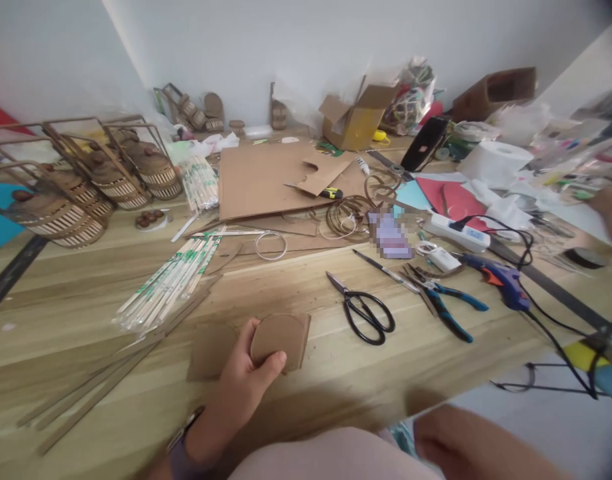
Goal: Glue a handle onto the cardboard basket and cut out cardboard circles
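My left hand (pixel 253 368) grips a round cardboard disc (pixel 281 333), thumb on top and fingers at its left side and beneath. A squarish cardboard piece with a straight right edge shows under the disc. To the left of the hand lies another flat cardboard piece (pixel 209 350), partly covered by it. At the far right edge a blurred hand (pixel 609 210), apparently my right hand, is cut off by the frame near scattered small materials. Its fingers cannot be made out. Black-handled scissors (pixel 369 317) lie to the right of the disc.
Pliers (pixel 443 297), a glue gun (pixel 503 280) with its cord, and a power strip (pixel 456 230) lie right. Packets of sticks (pixel 173 280) and cardboard strips (pixel 111 380) lie left. Several small woven baskets (pixel 119 180) stand behind them. A cardboard sheet (pixel 266 177) covers the middle back.
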